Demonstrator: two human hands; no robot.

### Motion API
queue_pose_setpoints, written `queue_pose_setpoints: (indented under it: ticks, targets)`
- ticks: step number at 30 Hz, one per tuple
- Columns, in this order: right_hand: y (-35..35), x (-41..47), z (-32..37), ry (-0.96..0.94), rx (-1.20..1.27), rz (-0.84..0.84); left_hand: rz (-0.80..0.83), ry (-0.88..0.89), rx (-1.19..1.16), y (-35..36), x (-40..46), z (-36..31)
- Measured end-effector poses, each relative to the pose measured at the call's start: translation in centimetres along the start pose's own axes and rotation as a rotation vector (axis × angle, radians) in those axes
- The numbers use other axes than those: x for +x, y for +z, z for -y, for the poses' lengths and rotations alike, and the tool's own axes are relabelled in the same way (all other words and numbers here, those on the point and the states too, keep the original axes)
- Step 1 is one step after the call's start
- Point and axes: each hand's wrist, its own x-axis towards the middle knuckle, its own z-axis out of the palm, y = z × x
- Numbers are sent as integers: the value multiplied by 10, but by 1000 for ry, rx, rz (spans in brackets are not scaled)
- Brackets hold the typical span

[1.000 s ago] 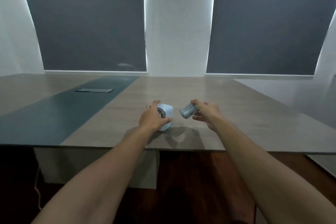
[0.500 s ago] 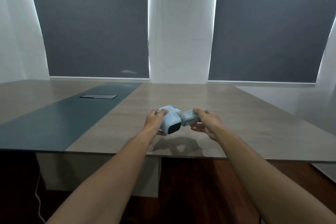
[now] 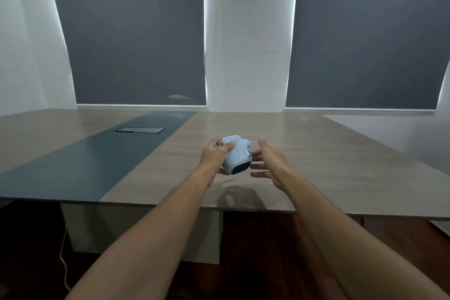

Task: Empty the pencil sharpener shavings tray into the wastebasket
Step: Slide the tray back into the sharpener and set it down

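Note:
A pale blue pencil sharpener (image 3: pixel 235 156) is held tilted above the wooden table (image 3: pixel 328 161), a dark panel on its lower near face. My left hand (image 3: pixel 215 158) is wrapped around its left side, by a small metal part at the top. My right hand (image 3: pixel 267 162) is just to the right of it, fingers spread, fingertips close to or touching the sharpener's right side, with nothing in its palm. The shavings tray is not visible as a separate piece. No wastebasket is in view.
The table has a dark grey-green strip (image 3: pixel 102 153) with a recessed cable hatch (image 3: pixel 140 130). Two windows with dark blinds (image 3: pixel 136 31) face me. Below the table's near edge are a pale support panel (image 3: pixel 146 234), dark wooden floor and a thin cable (image 3: pixel 63 258).
The right hand brought the tray to the sharpener's right side, the tray went out of sight there, and the hand opened. The left hand lifted and tilted the sharpener off the table.

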Motion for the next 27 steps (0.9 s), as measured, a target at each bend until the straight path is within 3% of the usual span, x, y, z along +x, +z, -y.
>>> queue_pose_setpoints:
  ticks: [8, 11, 19, 27]
  targets:
    - [20, -2, 2, 44, -33, 133, -99, 29, 68, -31, 3, 1]
    - [37, -4, 3, 52, -56, 179, -212, 57, 96, -52, 5, 2]
    - [71, -3, -9, 43, -121, 178, -543, 147, 533, -103, 5, 11]
    - [74, 2, -12, 16, -141, 141, -557, 143, 731, -126, 6, 39]
